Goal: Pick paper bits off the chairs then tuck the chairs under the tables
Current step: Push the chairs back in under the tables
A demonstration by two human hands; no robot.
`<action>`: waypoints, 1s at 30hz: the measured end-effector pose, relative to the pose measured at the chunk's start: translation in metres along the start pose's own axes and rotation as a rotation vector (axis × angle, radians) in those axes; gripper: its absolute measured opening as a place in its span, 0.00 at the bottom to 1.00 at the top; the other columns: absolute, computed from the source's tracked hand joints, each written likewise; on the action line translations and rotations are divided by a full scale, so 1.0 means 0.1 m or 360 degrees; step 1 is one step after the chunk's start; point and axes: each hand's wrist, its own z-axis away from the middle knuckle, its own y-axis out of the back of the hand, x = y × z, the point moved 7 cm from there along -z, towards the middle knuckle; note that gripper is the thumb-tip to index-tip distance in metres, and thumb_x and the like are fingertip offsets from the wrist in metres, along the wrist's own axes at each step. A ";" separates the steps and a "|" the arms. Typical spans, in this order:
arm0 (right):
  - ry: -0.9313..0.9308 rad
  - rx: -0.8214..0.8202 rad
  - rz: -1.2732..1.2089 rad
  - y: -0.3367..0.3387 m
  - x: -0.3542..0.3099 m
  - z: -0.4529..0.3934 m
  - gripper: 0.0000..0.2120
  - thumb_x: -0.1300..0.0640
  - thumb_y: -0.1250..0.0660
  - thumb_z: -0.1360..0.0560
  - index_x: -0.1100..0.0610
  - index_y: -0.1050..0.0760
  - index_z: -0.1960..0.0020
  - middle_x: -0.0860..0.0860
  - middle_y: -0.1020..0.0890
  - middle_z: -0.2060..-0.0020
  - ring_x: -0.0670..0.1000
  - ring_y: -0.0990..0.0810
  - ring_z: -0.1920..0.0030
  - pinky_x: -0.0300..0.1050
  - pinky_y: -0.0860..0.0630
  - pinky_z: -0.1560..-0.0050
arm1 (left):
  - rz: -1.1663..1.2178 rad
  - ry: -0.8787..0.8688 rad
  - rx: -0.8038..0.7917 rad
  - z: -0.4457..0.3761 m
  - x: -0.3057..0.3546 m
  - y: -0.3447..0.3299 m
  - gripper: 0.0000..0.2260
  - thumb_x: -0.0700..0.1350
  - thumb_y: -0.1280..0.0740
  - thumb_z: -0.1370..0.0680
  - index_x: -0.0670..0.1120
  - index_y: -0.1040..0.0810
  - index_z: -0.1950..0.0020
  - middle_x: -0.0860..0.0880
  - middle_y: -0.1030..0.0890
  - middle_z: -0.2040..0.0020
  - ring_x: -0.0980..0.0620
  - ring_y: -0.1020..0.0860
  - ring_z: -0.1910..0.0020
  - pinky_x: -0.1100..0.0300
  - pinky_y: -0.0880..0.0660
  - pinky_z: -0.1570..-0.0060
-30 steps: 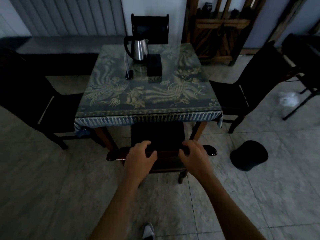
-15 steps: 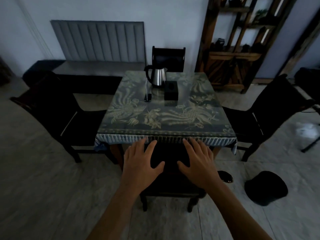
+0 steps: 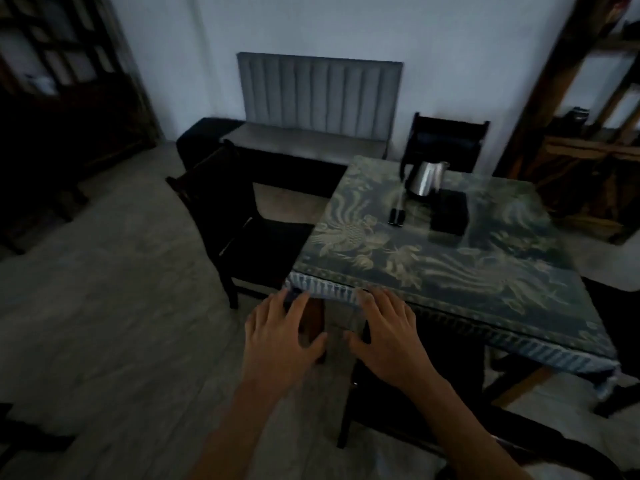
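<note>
1. Both hands out in front, palms down, fingers spread and straight. Left hand (image 3: 282,336) and right hand (image 3: 388,337) hold nothing; their fingertips lie at or just short of the fringed near edge of the tablecloth (image 3: 450,268). Contact with the cloth cannot be told, since the frame is blurred.

2. The near chair (image 3: 408,386) sits below the right hand, most of it under the table (image 3: 519,348), with only dark back and legs showing. Judged tucked, or close to it.

3. The left chair (image 3: 239,233) stands well out from the table's left side, with its seat in the open. Judged not yet tucked. No paper bits can be made out on the seat, but it is too dark to be sure.

4. The far chair (image 3: 448,142) shows only its back beyond the table's far edge, near the wall. How far under it sits cannot be told.

5. A dark shape at the right frame edge may be another chair; this is unclear.

6. Progress, as a judgement: one chair is done or nearly done, the left chair is plainly left, and the others are unchecked. No paper bits are visible anywhere in this view.

7. On the table are a steel kettle (image 3: 424,178), a dark box (image 3: 448,216) just near of it, and a small dark object (image 3: 397,216) to the left of the box.

8. Writing, brands and labels: none readable. The tablecloth carries a bird-and-flower pattern only, and the kettle shows no legible mark.

9. A padded bench (image 3: 304,143) stands against the far wall.
</note>
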 end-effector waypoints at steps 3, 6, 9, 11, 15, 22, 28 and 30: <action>0.0172 -0.0022 -0.0072 -0.13 -0.45 -0.37 0.37 0.34 0.44 0.28 0.49 0.44 0.23 0.51 0.37 0.25 0.57 0.42 0.25 0.58 0.44 0.27 | -0.0070 0.0178 0.0023 -0.08 -0.49 0.17 0.35 0.70 0.41 0.32 0.60 0.37 0.27 0.48 0.31 0.28 0.44 0.31 0.31 0.43 0.31 0.37; 0.0315 -0.0078 -0.0108 -0.28 -0.84 -0.71 0.36 0.35 0.43 0.26 0.48 0.46 0.23 0.50 0.38 0.25 0.58 0.42 0.25 0.58 0.44 0.27 | -0.0122 0.0334 0.0065 -0.13 -0.89 0.34 0.34 0.70 0.41 0.32 0.60 0.38 0.28 0.48 0.31 0.30 0.44 0.31 0.32 0.43 0.30 0.37; 0.0407 -0.0153 -0.0139 -0.45 -1.17 -1.00 0.37 0.34 0.44 0.25 0.47 0.51 0.21 0.50 0.44 0.22 0.57 0.48 0.22 0.60 0.47 0.25 | -0.0208 0.0414 0.0158 -0.17 -1.20 0.52 0.34 0.68 0.38 0.33 0.56 0.36 0.30 0.47 0.28 0.33 0.43 0.28 0.36 0.42 0.27 0.42; 0.0503 -0.0188 -0.0170 -0.59 -1.43 -1.25 0.36 0.34 0.46 0.24 0.46 0.52 0.21 0.49 0.47 0.21 0.56 0.51 0.22 0.60 0.49 0.24 | -0.0249 0.0490 0.0206 -0.24 -1.48 0.61 0.34 0.67 0.38 0.33 0.55 0.35 0.31 0.46 0.27 0.33 0.42 0.27 0.36 0.42 0.27 0.42; 0.0670 -0.0222 -0.0211 -0.89 -1.87 -1.82 0.36 0.34 0.46 0.25 0.46 0.51 0.21 0.49 0.46 0.21 0.55 0.51 0.21 0.60 0.48 0.24 | -0.0305 0.0626 0.0235 -0.51 -2.02 0.67 0.32 0.66 0.37 0.33 0.55 0.32 0.31 0.46 0.28 0.31 0.42 0.28 0.34 0.43 0.29 0.39; 0.0691 -0.0314 -0.0288 -1.35 -2.27 -2.98 0.37 0.35 0.44 0.26 0.46 0.50 0.22 0.50 0.46 0.21 0.56 0.50 0.21 0.62 0.46 0.25 | -0.0356 0.0745 0.0147 -1.36 -2.84 0.56 0.34 0.68 0.39 0.31 0.58 0.36 0.28 0.49 0.33 0.27 0.45 0.34 0.29 0.45 0.34 0.34; 0.0705 -0.0335 -0.0285 -1.56 -2.57 -3.84 0.36 0.35 0.44 0.25 0.47 0.48 0.22 0.50 0.45 0.21 0.56 0.49 0.22 0.62 0.44 0.26 | -0.0359 0.0775 0.0167 -2.05 -3.38 0.55 0.34 0.68 0.40 0.30 0.58 0.40 0.26 0.48 0.34 0.26 0.45 0.35 0.28 0.45 0.35 0.33; 0.0717 -0.0344 -0.0299 -1.60 -2.68 -4.07 0.36 0.35 0.44 0.25 0.47 0.48 0.22 0.51 0.45 0.21 0.57 0.49 0.22 0.63 0.45 0.25 | -0.0346 0.0777 0.0158 -2.24 -3.54 0.54 0.34 0.69 0.41 0.29 0.58 0.41 0.25 0.48 0.36 0.25 0.45 0.36 0.27 0.45 0.36 0.32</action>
